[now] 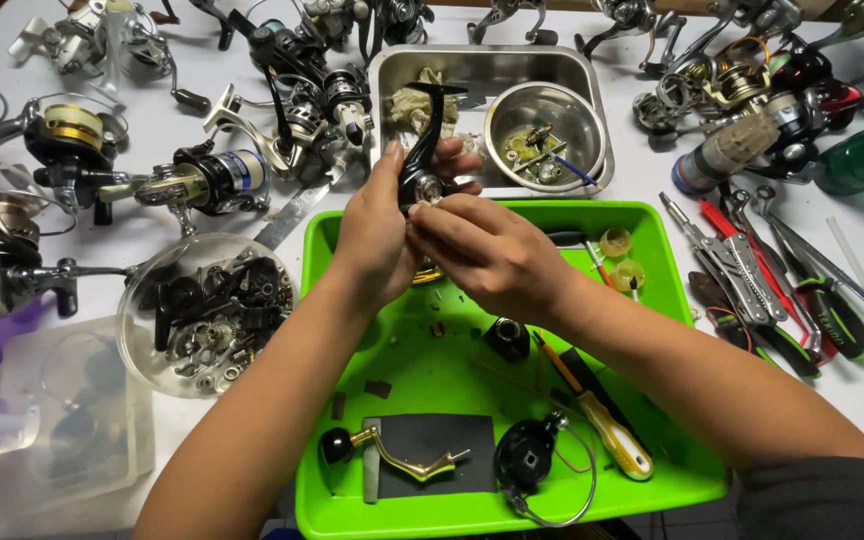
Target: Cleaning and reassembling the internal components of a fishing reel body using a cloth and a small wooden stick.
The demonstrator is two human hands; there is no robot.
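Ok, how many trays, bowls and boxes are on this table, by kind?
Trays: 2 (green tray, steel tray)
Bowls: 2 (steel bowl, clear bowl)
Boxes: 1 (clear plastic box)
Total: 5
The left hand and right hand grip a black reel part over the green tray.

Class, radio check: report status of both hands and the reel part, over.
Left hand and right hand both gripping black reel body over green tray. Screwdriver, gold handle lying in tray. Nothing blocking.
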